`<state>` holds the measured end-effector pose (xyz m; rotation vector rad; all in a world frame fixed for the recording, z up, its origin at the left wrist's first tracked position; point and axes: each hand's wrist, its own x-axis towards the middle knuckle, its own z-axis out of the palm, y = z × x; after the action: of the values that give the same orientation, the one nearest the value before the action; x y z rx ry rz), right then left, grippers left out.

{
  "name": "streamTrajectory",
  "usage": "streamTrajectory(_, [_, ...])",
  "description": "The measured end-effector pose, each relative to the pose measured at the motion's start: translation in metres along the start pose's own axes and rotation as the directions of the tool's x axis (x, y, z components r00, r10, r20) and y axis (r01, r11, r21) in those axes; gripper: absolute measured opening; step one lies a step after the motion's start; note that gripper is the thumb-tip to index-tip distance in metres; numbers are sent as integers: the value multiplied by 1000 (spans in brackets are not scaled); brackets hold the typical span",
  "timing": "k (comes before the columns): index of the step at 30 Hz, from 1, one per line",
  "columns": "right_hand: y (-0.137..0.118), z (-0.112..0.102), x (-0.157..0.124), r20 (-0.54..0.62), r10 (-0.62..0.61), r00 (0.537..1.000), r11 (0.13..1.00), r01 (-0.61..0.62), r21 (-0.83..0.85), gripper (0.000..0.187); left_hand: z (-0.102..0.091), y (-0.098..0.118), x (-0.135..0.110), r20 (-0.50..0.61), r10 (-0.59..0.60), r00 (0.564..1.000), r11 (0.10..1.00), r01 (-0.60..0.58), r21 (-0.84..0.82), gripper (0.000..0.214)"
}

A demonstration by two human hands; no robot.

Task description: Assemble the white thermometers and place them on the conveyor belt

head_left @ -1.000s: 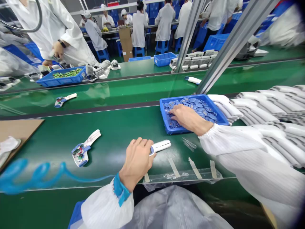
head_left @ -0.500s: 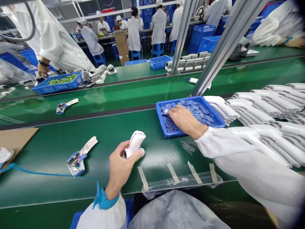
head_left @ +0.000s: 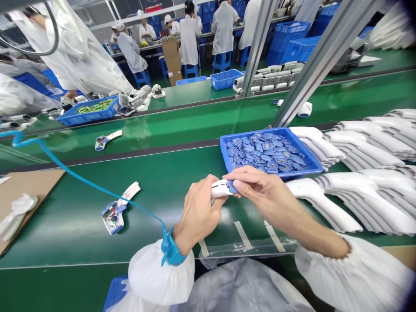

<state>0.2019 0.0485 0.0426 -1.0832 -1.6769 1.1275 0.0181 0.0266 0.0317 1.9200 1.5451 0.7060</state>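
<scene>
My left hand (head_left: 202, 208) is closed around a white plastic housing (head_left: 219, 189), tilted so that one end points right. At that end my right hand (head_left: 256, 188) pinches a small blue plastic piece (head_left: 232, 186) against the housing. Whether the piece is seated there I cannot tell. Just behind my hands stands a blue tray (head_left: 224, 158) full of similar blue pieces (head_left: 266, 149). A teal wrist strap (head_left: 175, 251) with a cord circles my left wrist.
White housing shells (head_left: 344, 186) lie in rows at the right. An opened device half with wires (head_left: 113, 214) lies left, another (head_left: 107, 139) on the belt behind. Metal posts (head_left: 302, 65) rise beyond the tray. The blue cord (head_left: 97, 184) crosses the left side. People in white coats work beyond.
My right hand has left the tray with a blue piece and come to the housing. My left hand has moved right and up, turning the housing. The view has shifted slightly.
</scene>
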Motion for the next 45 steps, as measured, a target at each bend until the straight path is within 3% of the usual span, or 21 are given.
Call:
streamTrajectory(4, [-1, 7, -7, 6, -155, 988, 960, 152, -235, 25, 3, 1, 2, 15, -13, 1000, 1000, 12, 7, 8])
streamTrajectory(9, [8, 10, -15, 28, -412, 911, 754, 358, -550, 29, 1, 1, 2, 72, 32, 997, 987, -43, 158, 11])
streamTrajectory(13, [15, 11, -17, 119, -472, 874, 649, 435, -624, 39, 2, -1, 2, 93, 125, 988, 965, -143, 221, 12])
streamTrajectory(16, [19, 12, -17, 139, -449, 883, 665, 434, -608, 34, 7, -6, 0, 61, 247, 967, 948, -254, 191, 14])
streamTrajectory(21, [31, 17, -28, 36, -444, 896, 704, 373, -604, 24, 17, -16, -2, 31, 381, 924, 856, -365, 367, 22])
streamTrajectory(24, [37, 18, -37, 13, -383, 924, 746, 318, -586, 21, 18, -17, -5, 24, 404, 915, 868, -391, 306, 25])
streamTrajectory(28, [44, 22, -45, 7, -378, 926, 750, 310, -584, 20, 18, -20, -7, -28, 434, 900, 865, -408, 292, 22])
streamTrajectory(33, [55, 36, -49, -112, -389, 914, 781, 264, -566, 18, 14, -25, -2, 68, 453, 889, 820, -445, 360, 17])
streamTrajectory(39, [45, 33, -44, -87, -290, 953, 881, 231, -412, 19, 8, -28, -5, 33, 402, 915, 877, -395, 273, 27])
streamTrajectory(42, [44, 34, -43, -65, -309, 949, 876, 258, -408, 19, 8, -27, -9, 4, 411, 912, 891, -403, 210, 29])
streamTrajectory(45, [50, 40, -45, -134, -309, 942, 868, 221, -445, 23, 8, -25, -8, 32, 397, 917, 873, -388, 297, 25])
